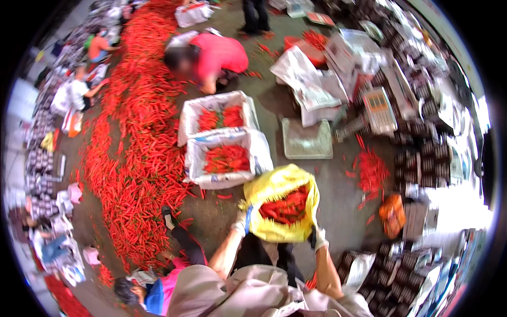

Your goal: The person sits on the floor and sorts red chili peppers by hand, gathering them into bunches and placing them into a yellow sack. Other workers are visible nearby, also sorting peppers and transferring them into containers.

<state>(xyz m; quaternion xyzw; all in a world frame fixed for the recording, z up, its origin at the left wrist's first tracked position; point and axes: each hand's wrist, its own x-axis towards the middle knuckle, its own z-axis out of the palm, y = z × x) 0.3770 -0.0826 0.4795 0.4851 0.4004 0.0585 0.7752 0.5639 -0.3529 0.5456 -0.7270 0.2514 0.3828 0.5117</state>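
Note:
Both my hands grip a yellow woven sack (296,179) with red chilli peppers (280,208) inside, held in front of my legs. My left hand (240,226), gloved, is closed on the sack's left edge; my right hand (320,238), also gloved, is closed on its right edge. Just beyond the sack stand two white-lined crates (261,156) holding red chillies.
A long heap of chillies (137,201) covers the left floor. A pink-clad person (222,55) crouches ahead; another (169,280) sits close at lower left. At right are an empty plastic tray (307,142), loose chillies (372,169), an orange bag (392,216) and stacked crates (422,166).

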